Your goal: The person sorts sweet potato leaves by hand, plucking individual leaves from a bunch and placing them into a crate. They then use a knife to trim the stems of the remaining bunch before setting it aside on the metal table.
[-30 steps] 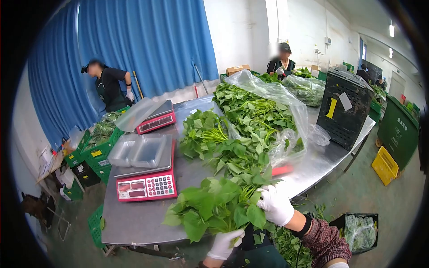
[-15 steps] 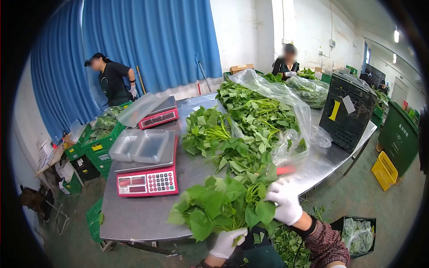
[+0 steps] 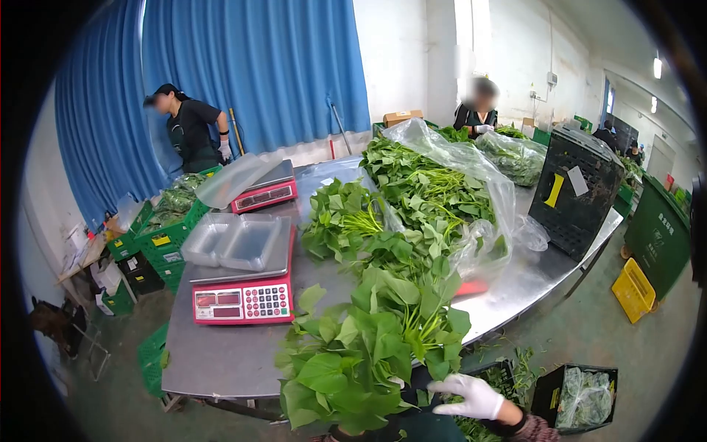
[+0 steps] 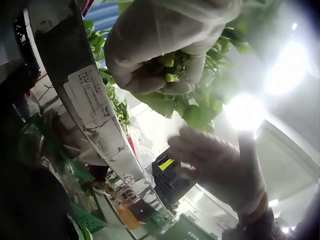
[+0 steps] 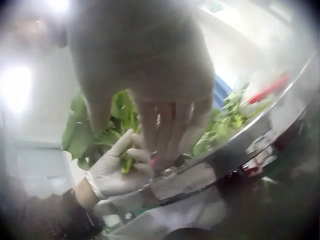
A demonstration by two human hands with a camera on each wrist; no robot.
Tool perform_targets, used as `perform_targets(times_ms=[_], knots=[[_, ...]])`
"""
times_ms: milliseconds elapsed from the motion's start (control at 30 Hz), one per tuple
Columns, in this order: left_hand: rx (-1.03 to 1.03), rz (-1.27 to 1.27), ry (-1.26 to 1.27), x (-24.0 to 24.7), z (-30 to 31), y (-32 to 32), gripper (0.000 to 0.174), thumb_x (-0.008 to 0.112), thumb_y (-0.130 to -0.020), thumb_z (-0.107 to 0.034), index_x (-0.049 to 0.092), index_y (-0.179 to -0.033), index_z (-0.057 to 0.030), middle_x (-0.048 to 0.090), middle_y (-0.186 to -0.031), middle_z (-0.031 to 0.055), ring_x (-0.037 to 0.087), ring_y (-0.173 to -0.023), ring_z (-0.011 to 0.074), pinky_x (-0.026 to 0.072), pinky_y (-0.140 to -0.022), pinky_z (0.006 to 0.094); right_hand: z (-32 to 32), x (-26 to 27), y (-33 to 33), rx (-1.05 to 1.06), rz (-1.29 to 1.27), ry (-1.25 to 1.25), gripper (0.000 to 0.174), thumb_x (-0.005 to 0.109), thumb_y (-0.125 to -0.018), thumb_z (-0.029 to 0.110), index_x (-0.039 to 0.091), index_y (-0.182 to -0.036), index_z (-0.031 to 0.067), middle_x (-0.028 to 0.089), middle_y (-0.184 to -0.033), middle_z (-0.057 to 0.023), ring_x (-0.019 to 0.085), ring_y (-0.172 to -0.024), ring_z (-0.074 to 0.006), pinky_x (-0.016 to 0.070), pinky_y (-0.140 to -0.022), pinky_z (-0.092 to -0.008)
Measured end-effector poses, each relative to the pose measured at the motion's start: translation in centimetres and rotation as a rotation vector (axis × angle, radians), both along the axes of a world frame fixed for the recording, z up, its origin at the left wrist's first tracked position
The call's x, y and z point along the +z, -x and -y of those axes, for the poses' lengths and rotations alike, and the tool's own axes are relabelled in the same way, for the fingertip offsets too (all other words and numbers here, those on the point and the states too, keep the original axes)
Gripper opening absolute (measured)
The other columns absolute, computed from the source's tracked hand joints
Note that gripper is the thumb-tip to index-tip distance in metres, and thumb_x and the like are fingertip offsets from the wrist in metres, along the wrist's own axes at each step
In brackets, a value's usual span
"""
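Note:
My gloved left hand (image 4: 160, 40) grips a bunch of leafy greens (image 3: 353, 353) by the stems; cut stem ends (image 4: 171, 70) show between its curled fingers in the left wrist view. In the head view the broad leaves cover nearly all of that hand, over the table's near edge. My gloved right hand (image 3: 471, 395) is just right of the bunch, its fingers extended and holding nothing. A large heap of the same greens (image 3: 427, 184) lies on the metal table beyond, partly in a clear plastic bag (image 3: 497, 184).
A red scale (image 3: 243, 302) bearing clear plastic trays (image 3: 250, 243) stands left on the table (image 3: 221, 361), with a second scale (image 3: 265, 193) behind. A black crate (image 3: 571, 191) stands at right. Greens and crates are on the floor nearby. Two people (image 3: 193, 129) work beyond the table.
My right hand has come off the bunch and dropped lower, towards my body, its fingers straightening. The bunch has tipped nearer to me and now hides my left hand.

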State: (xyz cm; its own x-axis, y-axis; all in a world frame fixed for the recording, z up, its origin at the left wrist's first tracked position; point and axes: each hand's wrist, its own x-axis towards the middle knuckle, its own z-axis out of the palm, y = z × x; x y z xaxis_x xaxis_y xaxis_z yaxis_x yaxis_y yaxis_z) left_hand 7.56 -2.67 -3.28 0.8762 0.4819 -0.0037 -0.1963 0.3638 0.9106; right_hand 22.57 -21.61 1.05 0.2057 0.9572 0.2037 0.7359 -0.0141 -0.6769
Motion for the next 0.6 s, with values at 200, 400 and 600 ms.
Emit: perform_targets(times_ms=[200, 400, 600], knots=[[-0.136, 0.044, 0.047, -0.9, 0.6, 0.9, 0.029, 0.066, -0.082, -0.020, 0.057, -0.100, 0.0008, 0.061, -0.080, 0.0101, 0.057, -0.064, 0.0177, 0.0469, -0.061, 0.0284, -7.5, -0.6, 3.7, -0.303, -0.198, -0.332, 0.034, 0.072, -0.072, 0.033, 0.065, -0.093, 0.0067, 0.066, -0.080, -0.0086, 0.063, -0.069, -0.0253, 0.0497, -0.065, -0.0322], [-0.391, 0.072, 0.403, -1.7, -0.2, 2.0, 0.045, 0.068, -0.081, -0.030, 0.053, -0.110, 0.0014, 0.062, -0.087, 0.0134, 0.059, -0.071, 0.0227, 0.0492, -0.066, 0.0335, -9.2, -1.2, 2.6, -0.102, -0.670, 0.012, 0.039, 0.064, -0.084, 0.037, 0.061, -0.096, -0.0003, 0.065, -0.078, -0.0056, 0.062, -0.066, -0.0181, 0.0488, -0.067, -0.0305], [-0.445, 0.275, 0.697, -2.3, 1.0, 1.0, 0.033, 0.057, -0.086, -0.022, 0.049, -0.108, 0.0013, 0.057, -0.083, 0.0107, 0.056, -0.089, 0.0248, 0.0427, -0.088, 0.0416, -9.2, -2.1, 1.2, 0.047, -0.627, -0.006, 0.038, 0.052, -0.091, 0.039, 0.059, -0.098, 0.0023, 0.061, -0.074, -0.0054, 0.057, -0.068, -0.0156, 0.0466, -0.065, -0.0311]])
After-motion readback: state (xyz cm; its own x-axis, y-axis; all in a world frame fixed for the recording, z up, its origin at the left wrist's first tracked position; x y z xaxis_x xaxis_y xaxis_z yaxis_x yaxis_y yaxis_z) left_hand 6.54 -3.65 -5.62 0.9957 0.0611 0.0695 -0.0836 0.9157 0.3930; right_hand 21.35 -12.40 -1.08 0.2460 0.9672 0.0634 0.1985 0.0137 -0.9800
